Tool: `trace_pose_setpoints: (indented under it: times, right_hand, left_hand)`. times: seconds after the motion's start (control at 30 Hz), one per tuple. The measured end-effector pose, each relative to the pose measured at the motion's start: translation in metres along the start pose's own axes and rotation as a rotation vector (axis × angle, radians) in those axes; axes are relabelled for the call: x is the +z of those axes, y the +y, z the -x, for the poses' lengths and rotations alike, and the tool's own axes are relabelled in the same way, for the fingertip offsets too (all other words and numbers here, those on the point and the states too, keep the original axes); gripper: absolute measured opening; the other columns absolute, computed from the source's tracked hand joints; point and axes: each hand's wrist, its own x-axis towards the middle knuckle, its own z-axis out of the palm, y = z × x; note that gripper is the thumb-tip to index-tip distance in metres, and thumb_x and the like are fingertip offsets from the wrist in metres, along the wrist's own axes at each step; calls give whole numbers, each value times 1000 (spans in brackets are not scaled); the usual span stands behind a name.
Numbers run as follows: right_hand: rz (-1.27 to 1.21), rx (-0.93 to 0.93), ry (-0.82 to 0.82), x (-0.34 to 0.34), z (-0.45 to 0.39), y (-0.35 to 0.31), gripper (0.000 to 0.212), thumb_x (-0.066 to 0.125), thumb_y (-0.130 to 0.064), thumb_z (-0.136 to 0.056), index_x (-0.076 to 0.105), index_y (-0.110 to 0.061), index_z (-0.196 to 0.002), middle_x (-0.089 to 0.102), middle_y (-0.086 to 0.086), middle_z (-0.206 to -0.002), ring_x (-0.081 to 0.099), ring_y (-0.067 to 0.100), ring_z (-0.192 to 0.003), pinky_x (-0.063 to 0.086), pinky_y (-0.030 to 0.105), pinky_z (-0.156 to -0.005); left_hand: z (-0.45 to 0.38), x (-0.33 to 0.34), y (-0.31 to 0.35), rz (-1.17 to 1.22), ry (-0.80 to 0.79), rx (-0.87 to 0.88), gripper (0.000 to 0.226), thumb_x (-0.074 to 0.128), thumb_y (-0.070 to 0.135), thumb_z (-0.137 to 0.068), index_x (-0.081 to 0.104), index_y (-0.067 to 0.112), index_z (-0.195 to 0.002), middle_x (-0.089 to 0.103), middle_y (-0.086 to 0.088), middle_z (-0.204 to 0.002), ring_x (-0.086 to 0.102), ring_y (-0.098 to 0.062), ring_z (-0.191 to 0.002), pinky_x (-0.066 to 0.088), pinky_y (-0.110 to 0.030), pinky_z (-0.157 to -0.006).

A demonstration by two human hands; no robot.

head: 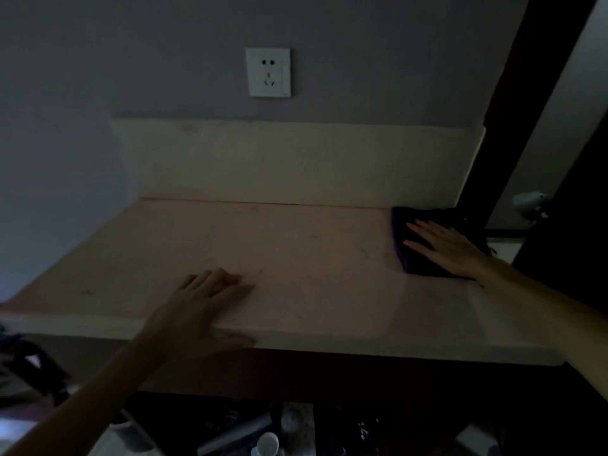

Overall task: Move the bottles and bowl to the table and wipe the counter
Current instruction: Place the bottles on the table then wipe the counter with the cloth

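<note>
The pale pinkish counter (296, 258) stretches across the dim head view with no bottle or bowl on it. A dark purple cloth (414, 258) lies at its far right corner, against the backsplash. My right hand (450, 248) presses flat on the cloth, fingers spread and pointing left. My left hand (204, 307) rests on the counter's front edge near the middle, fingers laid on the top and thumb along the front face, holding nothing.
A cream backsplash (289, 162) runs behind the counter, with a white wall socket (268, 73) above it. A dark door frame (526, 103) borders the right end. Below the counter's front edge lie dim cluttered items, including a white bottle top (268, 444).
</note>
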Motion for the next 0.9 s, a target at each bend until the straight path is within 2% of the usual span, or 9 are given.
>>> trace_pose_setpoints:
  times: [0.13, 0.23, 0.3, 0.4, 0.53, 0.73, 0.9]
  right_hand:
    - [-3, -228, -17, 0, -13, -65, 105, -8, -93, -62, 3, -42, -153, 0, -14, -163, 0, 10, -151, 1, 39, -122]
    - [0, -419, -21, 3, -32, -133, 90, 2, -85, -75, 3, -42, -153, 0, -16, -163, -2, 7, -150, 1, 40, -123]
    - [10, -525, -24, 5, -50, -180, 82, 9, -80, -81, 4, -42, -153, 0, -16, -163, -2, 6, -150, 1, 40, -123]
    - [16, -661, -34, 12, -84, -260, 83, 9, -80, -80, 6, -40, -154, 1, -14, -163, -1, 8, -151, 1, 40, -123]
    - [13, -818, -36, 21, -134, -378, 76, 17, -76, -88, 8, -39, -154, 3, -13, -164, 1, 10, -151, 2, 43, -122]
    - [11, -922, -54, 24, -185, -511, 76, 19, -74, -90, 10, -36, -155, 4, -10, -164, 3, 12, -151, 2, 44, -121]
    - [-1, -915, -49, 28, -207, -561, 80, 18, -76, -88, 13, -33, -155, 6, -7, -165, 6, 15, -151, 5, 46, -121]
  left_hand:
    - [-1, -7, -1, 21, -20, 70, 82, 45, 81, -80, 46, 29, -144, 52, 1, -137, 54, -19, -120, 37, -32, -96]
    - [10, -16, -16, 71, -42, 83, 74, 47, 74, -85, 44, 31, -145, 49, 5, -142, 49, -14, -127, 41, -35, -100]
    - [26, -17, -39, 58, -31, 40, 72, 51, 70, -86, 44, 31, -145, 49, 3, -142, 51, -16, -127, 43, -38, -99]
    - [46, -13, -69, -3, -43, -23, 77, 53, 69, -86, 38, 29, -150, 48, -3, -145, 52, -23, -127, 43, -40, -99]
    - [47, -10, -73, -42, -7, 9, 78, 54, 68, -86, 42, 23, -148, 52, -8, -143, 54, -25, -124, 43, -39, -98]
    - [48, -9, -76, -39, -4, -6, 76, 49, 69, -87, 37, 29, -150, 49, -6, -145, 51, -24, -126, 43, -39, -98]
    - [45, -11, -77, -59, -56, -20, 76, 49, 69, -87, 30, 35, -152, 42, -4, -149, 45, -22, -129, 37, -37, -102]
